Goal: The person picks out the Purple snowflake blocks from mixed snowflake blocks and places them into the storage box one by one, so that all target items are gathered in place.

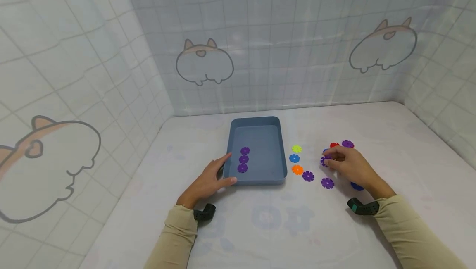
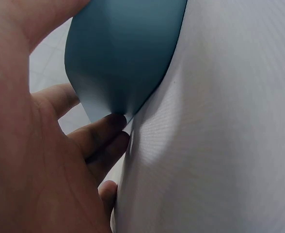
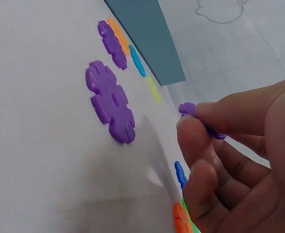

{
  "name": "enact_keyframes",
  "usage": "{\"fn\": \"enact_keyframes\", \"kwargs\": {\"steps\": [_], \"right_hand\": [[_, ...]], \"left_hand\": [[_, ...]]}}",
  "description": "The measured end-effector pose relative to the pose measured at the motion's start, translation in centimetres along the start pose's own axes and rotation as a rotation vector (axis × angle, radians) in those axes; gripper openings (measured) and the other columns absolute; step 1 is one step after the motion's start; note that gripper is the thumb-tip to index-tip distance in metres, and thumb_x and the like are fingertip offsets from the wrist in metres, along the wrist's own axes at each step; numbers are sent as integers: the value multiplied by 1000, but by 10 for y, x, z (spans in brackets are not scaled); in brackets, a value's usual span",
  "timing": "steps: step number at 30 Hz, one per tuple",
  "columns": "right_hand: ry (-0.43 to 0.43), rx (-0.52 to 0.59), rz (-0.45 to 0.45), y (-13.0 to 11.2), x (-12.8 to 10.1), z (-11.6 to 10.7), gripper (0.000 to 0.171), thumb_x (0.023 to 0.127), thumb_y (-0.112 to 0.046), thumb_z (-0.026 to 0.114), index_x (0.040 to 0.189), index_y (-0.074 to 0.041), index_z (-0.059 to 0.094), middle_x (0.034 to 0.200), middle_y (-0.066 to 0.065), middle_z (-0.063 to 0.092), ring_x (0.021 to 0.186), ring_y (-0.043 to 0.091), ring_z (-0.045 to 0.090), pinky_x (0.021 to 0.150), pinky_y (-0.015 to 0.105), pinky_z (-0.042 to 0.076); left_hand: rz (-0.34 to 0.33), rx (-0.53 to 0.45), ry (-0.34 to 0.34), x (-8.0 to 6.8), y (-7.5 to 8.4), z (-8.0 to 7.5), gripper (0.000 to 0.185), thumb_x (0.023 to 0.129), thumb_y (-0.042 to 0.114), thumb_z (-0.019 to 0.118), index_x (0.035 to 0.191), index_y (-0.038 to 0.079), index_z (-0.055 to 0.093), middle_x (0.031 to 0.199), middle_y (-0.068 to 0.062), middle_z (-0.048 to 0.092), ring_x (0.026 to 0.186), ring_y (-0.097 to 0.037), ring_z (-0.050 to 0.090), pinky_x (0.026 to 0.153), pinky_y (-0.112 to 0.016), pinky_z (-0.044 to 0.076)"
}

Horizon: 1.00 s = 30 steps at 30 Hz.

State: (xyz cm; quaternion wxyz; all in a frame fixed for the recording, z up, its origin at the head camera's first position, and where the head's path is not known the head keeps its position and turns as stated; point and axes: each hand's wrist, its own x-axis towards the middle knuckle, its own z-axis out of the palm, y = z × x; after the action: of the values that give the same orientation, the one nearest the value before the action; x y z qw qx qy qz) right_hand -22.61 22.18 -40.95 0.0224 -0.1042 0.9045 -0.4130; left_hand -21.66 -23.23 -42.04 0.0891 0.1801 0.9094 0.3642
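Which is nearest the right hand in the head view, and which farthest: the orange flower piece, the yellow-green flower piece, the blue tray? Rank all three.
From the right hand:
1. Orange flower piece, on the table to the hand's left.
2. Yellow-green flower piece, farther back, beside the tray.
3. Blue tray, farthest left, its right wall just beyond the pieces.

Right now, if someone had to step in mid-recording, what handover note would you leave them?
Left hand: open, resting against the near left corner of the blue tray, steadying it.
Right hand: pinching a purple flower disc just off the table.
Done: three purple discs lie in a row in the tray.
Left: three more purple discs loose on the table at and. Yellow-green, blue, orange and red discs lie beside the tray, with another blue one partly hidden by the right wrist.
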Motion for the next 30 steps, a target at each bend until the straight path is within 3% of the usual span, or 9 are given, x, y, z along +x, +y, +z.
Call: {"fn": "enact_keyframes", "kwargs": {"steps": [3, 9, 12, 16, 19, 25, 30], "right_hand": [[-1, 30, -6, 1, 0, 1, 32, 98, -20, 68, 124, -2, 66, 94, 9, 68, 81, 25, 62, 65, 29, 55], [8, 37, 10, -1, -1, 4, 37, 99, -25, 66, 130, -4, 66, 118, 15, 66, 103, 28, 61, 85, 37, 53], [-2, 94, 31, -3, -3, 5, 41, 99, -28, 66, 134, -5, 63, 120, 15, 66, 105, 28, 62, 91, 41, 49], [-24, 217, 46, -6, -3, 9, 47, 100, -29, 65, 139, -4, 58, 118, 15, 66, 102, 26, 67, 93, 32, 50], [-50, 288, 60, -8, 2, 14, 49, 100, -29, 64, 142, -4, 54, 117, 14, 66, 101, 23, 70, 91, 24, 52], [-81, 332, 106, -17, 16, 22, 49, 101, -29, 63, 144, -8, 53, 120, 12, 66, 105, 22, 68, 98, 37, 51], [-104, 421, 84, -32, 37, 29, 47, 101, -21, 62, 144, -5, 52, 120, 18, 64, 108, 30, 67, 97, 36, 51]], "left_hand": [[0, 2, 1, 0, -1, 1, 87, 92, 53, 67, 162, 27, 22, 163, -9, 25, 149, -33, 20, 116, -60, 20], [-6, 6, 9, 0, -4, 3, 86, 92, 55, 66, 162, 28, 23, 164, -8, 25, 150, -34, 18, 116, -61, 19], [-8, -1, 12, 0, -4, 3, 87, 92, 55, 67, 162, 28, 23, 163, -8, 25, 150, -34, 18, 116, -61, 18], [-8, -9, 8, -1, -5, 6, 86, 92, 55, 66, 162, 28, 22, 164, -8, 24, 150, -34, 17, 116, -62, 17], [-18, -9, 5, -2, -6, 6, 86, 92, 55, 66, 162, 29, 22, 164, -8, 24, 150, -33, 17, 116, -61, 17], [-34, -9, 11, -3, -3, 4, 87, 91, 57, 67, 161, 31, 23, 163, -5, 25, 150, -30, 20, 116, -60, 20], [-20, -9, 10, -1, 1, 2, 87, 91, 56, 67, 161, 31, 23, 163, -6, 26, 149, -31, 22, 116, -60, 21]]}}
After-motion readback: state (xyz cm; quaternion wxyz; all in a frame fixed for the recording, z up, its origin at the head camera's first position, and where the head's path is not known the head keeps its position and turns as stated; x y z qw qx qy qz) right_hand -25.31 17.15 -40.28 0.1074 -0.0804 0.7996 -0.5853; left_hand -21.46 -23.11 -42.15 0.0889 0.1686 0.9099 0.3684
